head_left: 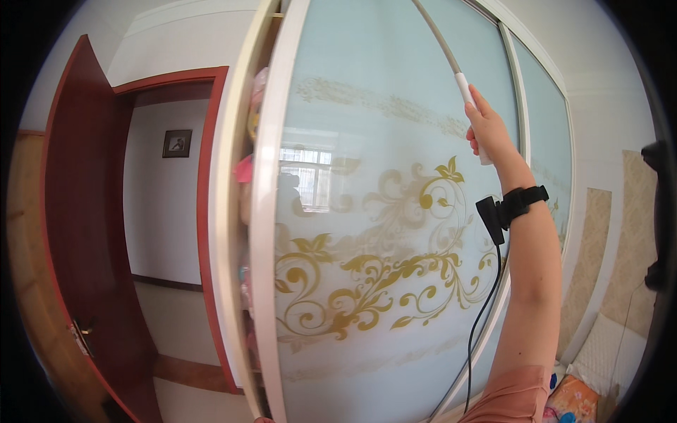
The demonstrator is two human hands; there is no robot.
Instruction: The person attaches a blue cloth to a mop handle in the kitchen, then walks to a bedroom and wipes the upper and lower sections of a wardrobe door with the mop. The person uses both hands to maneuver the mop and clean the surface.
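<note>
My right hand (486, 128) is raised in front of the wardrobe, its fingers wrapped round the white handle of a long thin pole (444, 48). The pole's grey-beige shaft slants up and to the left and leaves the picture at the top, so its far end is hidden. Behind it stands a pale blue glass sliding door (367, 204) with a gold scroll and leaf pattern. A sliver of skin at the lower edge, by the foot of the door frame, seems to be my left hand (263, 420); its fingers cannot be made out.
Left of the glass, a narrow gap shows pink things (244, 169) inside the wardrobe. A dark red room door (92, 233) stands open farther left. A black strapped device (518, 208) with a cable hangs on my right forearm. Bedding (575, 398) lies at lower right.
</note>
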